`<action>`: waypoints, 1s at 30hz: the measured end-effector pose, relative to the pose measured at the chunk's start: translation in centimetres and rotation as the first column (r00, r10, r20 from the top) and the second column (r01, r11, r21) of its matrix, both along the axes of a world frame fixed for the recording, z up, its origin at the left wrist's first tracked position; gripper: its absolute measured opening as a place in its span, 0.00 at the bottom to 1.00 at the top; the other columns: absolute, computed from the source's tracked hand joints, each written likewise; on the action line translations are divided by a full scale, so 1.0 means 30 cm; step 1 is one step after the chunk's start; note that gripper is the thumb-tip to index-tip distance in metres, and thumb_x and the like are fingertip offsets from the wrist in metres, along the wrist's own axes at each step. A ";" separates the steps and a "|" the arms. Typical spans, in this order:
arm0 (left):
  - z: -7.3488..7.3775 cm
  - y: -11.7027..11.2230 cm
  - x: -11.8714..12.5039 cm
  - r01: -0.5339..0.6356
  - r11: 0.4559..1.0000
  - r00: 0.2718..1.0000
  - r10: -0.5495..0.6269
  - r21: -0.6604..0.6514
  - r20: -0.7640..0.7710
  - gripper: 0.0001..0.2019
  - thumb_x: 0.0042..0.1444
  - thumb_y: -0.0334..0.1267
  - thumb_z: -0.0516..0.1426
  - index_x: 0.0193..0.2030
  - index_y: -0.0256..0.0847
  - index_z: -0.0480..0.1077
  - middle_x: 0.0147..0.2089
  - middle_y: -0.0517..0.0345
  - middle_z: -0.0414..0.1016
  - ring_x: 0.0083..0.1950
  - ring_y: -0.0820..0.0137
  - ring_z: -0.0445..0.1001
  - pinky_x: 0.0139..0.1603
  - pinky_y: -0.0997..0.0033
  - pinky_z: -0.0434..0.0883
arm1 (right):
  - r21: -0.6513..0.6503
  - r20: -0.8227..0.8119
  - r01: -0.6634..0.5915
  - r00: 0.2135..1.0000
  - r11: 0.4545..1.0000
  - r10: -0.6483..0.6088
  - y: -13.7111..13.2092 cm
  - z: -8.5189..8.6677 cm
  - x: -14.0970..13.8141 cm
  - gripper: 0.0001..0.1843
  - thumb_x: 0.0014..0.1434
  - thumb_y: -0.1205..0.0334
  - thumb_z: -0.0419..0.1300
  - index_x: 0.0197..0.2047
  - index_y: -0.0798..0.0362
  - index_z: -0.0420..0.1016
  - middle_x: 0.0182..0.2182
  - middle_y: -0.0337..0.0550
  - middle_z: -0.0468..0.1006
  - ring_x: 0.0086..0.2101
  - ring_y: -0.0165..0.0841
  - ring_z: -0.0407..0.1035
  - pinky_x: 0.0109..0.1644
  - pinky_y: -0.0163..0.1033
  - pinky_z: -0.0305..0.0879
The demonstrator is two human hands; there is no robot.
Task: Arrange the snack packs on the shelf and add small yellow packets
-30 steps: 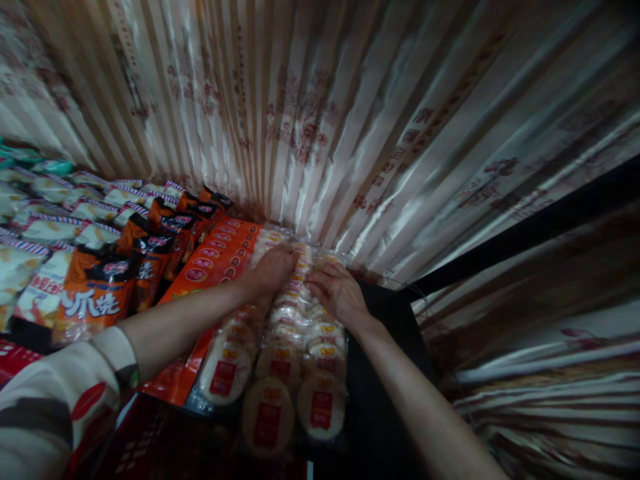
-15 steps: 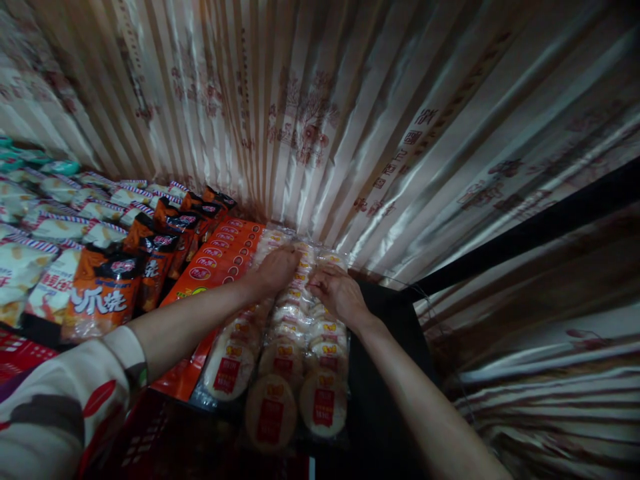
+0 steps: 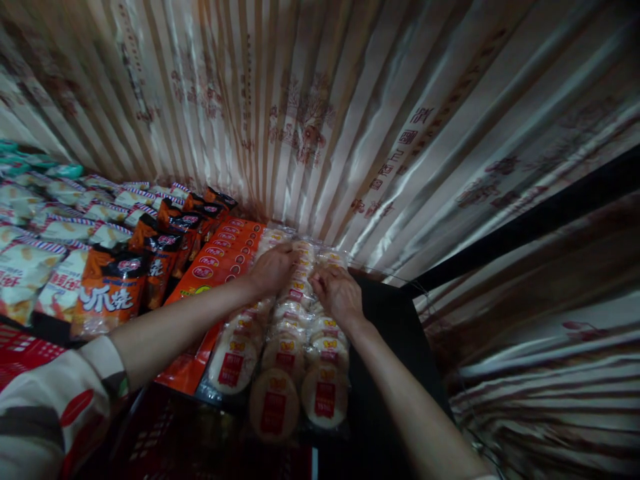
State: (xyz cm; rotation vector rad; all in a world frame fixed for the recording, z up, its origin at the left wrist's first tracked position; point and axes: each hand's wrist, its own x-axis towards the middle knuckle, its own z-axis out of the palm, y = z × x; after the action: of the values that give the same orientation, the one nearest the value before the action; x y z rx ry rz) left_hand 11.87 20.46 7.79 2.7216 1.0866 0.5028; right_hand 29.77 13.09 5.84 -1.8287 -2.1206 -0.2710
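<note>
Rows of round crackers in clear wrappers with red and yellow labels lie overlapping in three columns. My left hand rests near the far end, over the left and middle columns, fingers curled down against the wrappers. Over the right column is my right hand, its fingers bent together at the packs; what they grip, if anything, is hidden. Beside the left column an orange printed packet sheet lies flat, partly under my left forearm.
To the left stand orange-and-black snack bags and rows of white snack bags. A red crate shows at lower left. Pleated printed curtain hangs behind. A black bar slants at right, above a black surface.
My right hand's fingers have drawn closer together over the right column. My left hand stays nearly in place. The view has shifted slightly.
</note>
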 end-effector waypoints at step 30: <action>-0.023 -0.096 -0.024 0.058 0.998 0.982 -0.062 -0.029 -0.178 0.09 0.60 0.28 0.51 0.42 0.35 0.72 0.43 0.48 0.73 0.47 0.63 0.72 0.45 0.68 0.70 | -0.126 -0.126 -0.154 0.982 0.980 0.138 -0.072 0.027 -0.008 0.05 0.59 0.59 0.61 0.34 0.49 0.74 0.35 0.42 0.75 0.42 0.37 0.65 0.49 0.42 0.61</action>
State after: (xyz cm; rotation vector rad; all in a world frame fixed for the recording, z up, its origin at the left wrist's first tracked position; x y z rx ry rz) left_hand 11.15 17.58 7.09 2.8129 1.0383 0.2387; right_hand 29.55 10.92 6.66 -1.7023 -2.2239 0.0155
